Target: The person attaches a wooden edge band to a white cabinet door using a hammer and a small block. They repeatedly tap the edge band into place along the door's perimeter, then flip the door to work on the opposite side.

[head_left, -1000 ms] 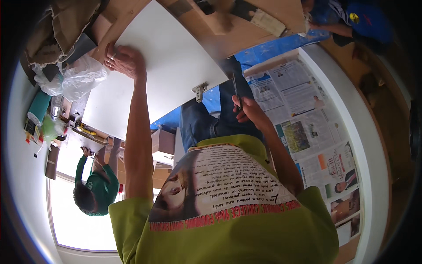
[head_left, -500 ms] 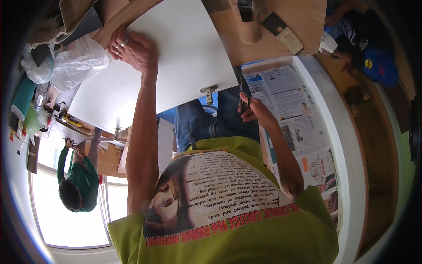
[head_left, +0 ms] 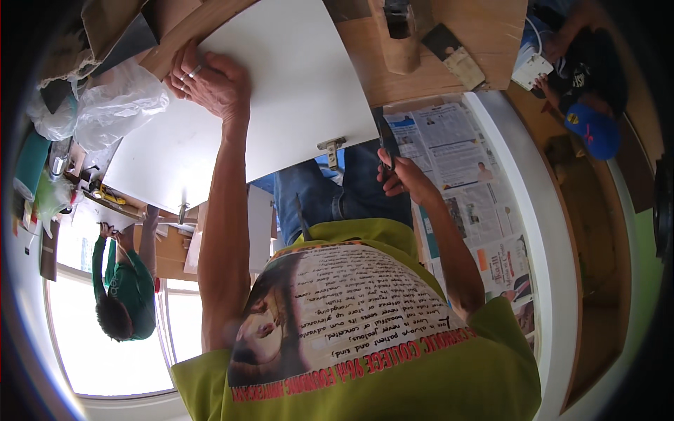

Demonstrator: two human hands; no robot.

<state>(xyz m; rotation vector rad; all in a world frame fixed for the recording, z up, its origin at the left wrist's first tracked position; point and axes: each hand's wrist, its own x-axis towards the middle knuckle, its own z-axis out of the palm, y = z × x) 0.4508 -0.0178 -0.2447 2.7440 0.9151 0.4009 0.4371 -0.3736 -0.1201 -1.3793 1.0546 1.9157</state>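
1. Newspaper sheets (head_left: 463, 182) cover the floor on the right side of this bright workroom, below a brown wooden board (head_left: 449, 42), and a large window glows at the lower left.
2. On the left hand (head_left: 210, 81) the fingers (head_left: 184, 70) lie close together and bent, pressed flat on the near left edge of a large white rectangular panel (head_left: 281, 91); a ring shows on one finger.
3. That white panel fills the upper middle of the view, tilted, with a small metal hinge fitting (head_left: 331, 147) on its lower edge.
4. On the right hand (head_left: 404, 179) the fingers are curled shut around a dark slim tool (head_left: 385, 137), whose shaft points up along the panel's right edge; whether its tip touches the panel cannot be told.
5. Both forearms run down from the hands to a yellow-green printed shirt (head_left: 365, 337), with blue jeans (head_left: 330, 196) showing between them.
6. Just left of the left hand lies a crumpled clear plastic bag (head_left: 105, 105).
7. Farther left a person in a green top (head_left: 130, 281) reaches toward a cluttered bench.
8. At the upper right another person in a blue cap (head_left: 593, 130) sits near the wooden board.
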